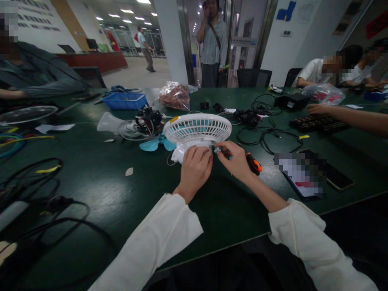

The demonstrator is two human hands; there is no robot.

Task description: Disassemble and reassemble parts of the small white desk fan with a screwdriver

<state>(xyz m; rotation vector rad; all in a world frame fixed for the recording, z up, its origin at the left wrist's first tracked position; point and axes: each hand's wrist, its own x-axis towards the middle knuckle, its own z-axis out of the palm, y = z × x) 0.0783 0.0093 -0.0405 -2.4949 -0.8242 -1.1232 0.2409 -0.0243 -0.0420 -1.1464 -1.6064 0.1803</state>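
A small white desk fan's grille (198,131) sits in front of me, with its white housing (179,152) towards me. My left hand (196,167) is closed round this housing and steadies it. The fingertips of my right hand (235,159) pinch a small pale-blue piece (217,149) close to the housing's right side; its exact kind is too small to tell. Light-blue fan blades (150,145) lie left of the grille. Behind them is a black motor (149,120) beside a white flared stand (109,123). An orange-and-black handled tool (254,163) lies just right of my right hand.
Black cables (266,139) and two phones (303,178) (336,176) lie to the right. More cables (57,202) spread on the left. A blue basket (124,101) and a plastic bag of reddish-brown material (174,96) stand behind. A co-worker's arm (357,118) reaches in from the right.
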